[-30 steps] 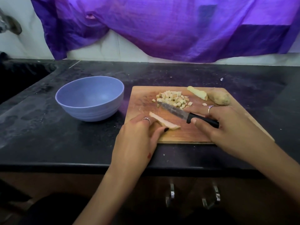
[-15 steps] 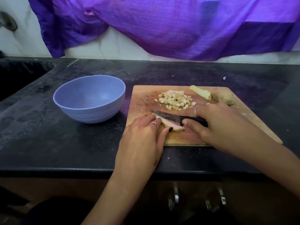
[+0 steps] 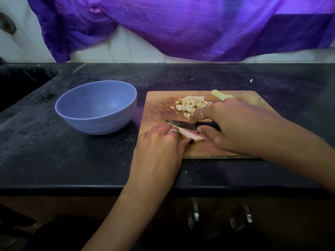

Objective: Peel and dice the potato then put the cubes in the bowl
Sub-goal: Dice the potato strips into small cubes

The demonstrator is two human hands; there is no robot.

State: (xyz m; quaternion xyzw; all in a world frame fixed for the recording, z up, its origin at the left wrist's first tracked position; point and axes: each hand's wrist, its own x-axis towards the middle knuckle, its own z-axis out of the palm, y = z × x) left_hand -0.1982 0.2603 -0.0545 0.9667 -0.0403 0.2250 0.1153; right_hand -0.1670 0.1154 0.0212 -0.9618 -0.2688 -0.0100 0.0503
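On the black counter (image 3: 90, 160), one wooden board (image 3: 157, 105) and one blue bowl (image 3: 96, 107) just left of it, nothing in it yet. Two hands at work. Your right hand (image 3: 241, 127) grips the knife (image 3: 183, 124), fingers curled round the dark handle, forefinger laid along the blade's back. Your left hand (image 3: 159, 140) pins one potato slice (image 3: 192, 135) flat at the near part of the board, fingers bent over it, thumb at its near edge.

Judged step: cutting this slice lengthwise into strips before dicing. Tuck the left fingertips back from the edge, keep the blade parallel to the slice, draw it through rather than pressing down.

Count: one heap of cubes (image 3: 190, 105) mid-board, too many to tally; one peeled wedge (image 3: 221, 95) and one unpeeled chunk (image 3: 250, 99) at the far edge.
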